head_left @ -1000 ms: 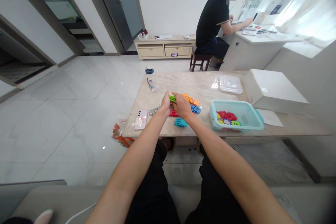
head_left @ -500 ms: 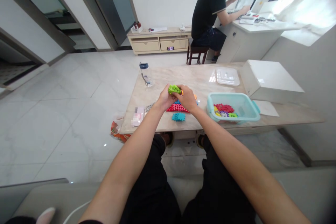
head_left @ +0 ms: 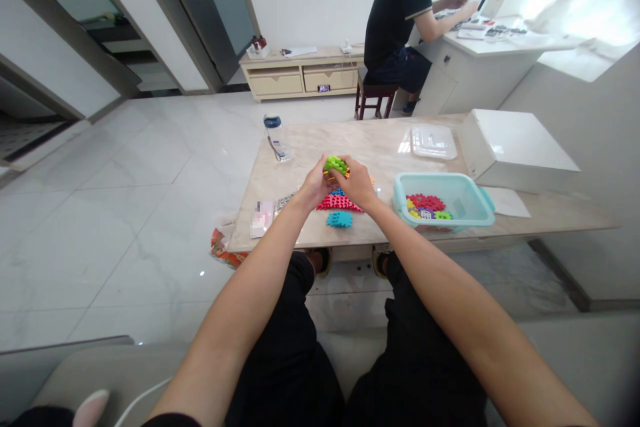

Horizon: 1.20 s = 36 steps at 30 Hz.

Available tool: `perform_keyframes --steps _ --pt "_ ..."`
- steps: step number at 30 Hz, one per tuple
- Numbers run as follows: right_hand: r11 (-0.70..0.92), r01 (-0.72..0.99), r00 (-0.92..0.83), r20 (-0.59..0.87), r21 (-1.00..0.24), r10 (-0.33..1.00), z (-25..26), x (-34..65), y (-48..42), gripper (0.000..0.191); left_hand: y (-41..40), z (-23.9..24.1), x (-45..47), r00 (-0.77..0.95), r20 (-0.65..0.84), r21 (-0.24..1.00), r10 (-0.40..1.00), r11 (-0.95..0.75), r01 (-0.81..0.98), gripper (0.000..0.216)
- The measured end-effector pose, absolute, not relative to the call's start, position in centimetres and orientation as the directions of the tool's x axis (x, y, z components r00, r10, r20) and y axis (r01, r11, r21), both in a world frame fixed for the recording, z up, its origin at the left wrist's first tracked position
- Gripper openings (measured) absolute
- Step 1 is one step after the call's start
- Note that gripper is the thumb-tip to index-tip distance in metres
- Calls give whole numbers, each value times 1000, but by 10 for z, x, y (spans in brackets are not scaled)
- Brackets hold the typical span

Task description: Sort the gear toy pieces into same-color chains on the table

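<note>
- left hand (head_left: 313, 188) and right hand (head_left: 357, 185) both pinch 1 green toothed block (head_left: 335, 164), held above table (head_left: 300, 227)
- orange piece (head_left: 327, 175) just under green block, between fingers
- red blocks (head_left: 336, 203) and cyan block (head_left: 339, 219) on table below hands
- teal bin (head_left: 467, 217) with blocks right of hands
- phone (head_left: 262, 218), bottle (head_left: 275, 137) at left
</note>
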State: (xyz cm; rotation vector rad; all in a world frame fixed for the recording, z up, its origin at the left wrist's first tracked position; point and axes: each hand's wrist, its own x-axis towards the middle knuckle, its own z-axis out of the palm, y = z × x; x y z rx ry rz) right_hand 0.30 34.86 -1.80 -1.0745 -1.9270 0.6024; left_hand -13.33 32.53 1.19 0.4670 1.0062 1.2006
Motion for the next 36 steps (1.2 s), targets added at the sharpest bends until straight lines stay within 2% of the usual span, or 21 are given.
perform_keyframes --steps 4,8,13,19,22,25,28,30,32,36 --pt "551 508 -310 456 -662 834 -19 3 346 34 326 10 -129 -5 -409 765 912 340 -547 28" --pt "572 533 -325 473 -623 819 -17 3 344 36 324 9 -127 -15 -409 780 912 341 -524 34" --pt "451 468 -224 391 -760 893 -16 7 350 46 322 13 -128 4 -352 818 936 309 -485 35" --pt "302 355 -164 259 -885 952 -18 12 356 54 318 14 -127 3 -276 903 961 260 -342 31" --pt "269 380 -198 206 -885 958 -17 14 354 54 321 9 -128 -38 -182 966 983 171 -192 31" --pt "239 450 -294 110 -860 950 -16 21 350 55 328 0 -134 -120 -84 995 989 90 50 31" --pt "292 463 -437 71 -837 897 -21 33 348 66 333 -11 -144 -161 -37 939 986 90 332 37" --pt "382 476 -486 124 -792 865 -26 40 349 88 333 -16 -150 -168 -18 881 986 95 463 40" --pt "481 505 -519 193 -717 833 -31 45 350 101 331 -19 -152 -155 -11 844 988 93 529 42" --pt "585 563 -600 199 -584 775 -34 43 349 97 324 -18 -145 -92 -22 759 996 76 646 48"
